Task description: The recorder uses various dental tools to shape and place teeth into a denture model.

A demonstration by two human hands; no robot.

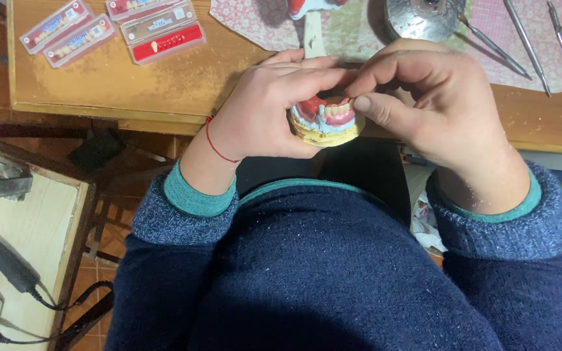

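Both my hands hold a dental model just above my lap, at the near edge of the wooden table. The model has a yellow plaster base, a pale blue layer and red wax gums with a row of small teeth. My left hand cups it from the left and beneath. My right hand closes in from the right, thumb tip pressed on the red wax and fingers curled over the top. A red thread circles my left wrist.
Flat cards of artificial teeth lie at the table's far left. A metal bowl and several long steel hand tools rest on a patterned cloth at the far right. A low wooden stand with a cabled handpiece sits at my left.
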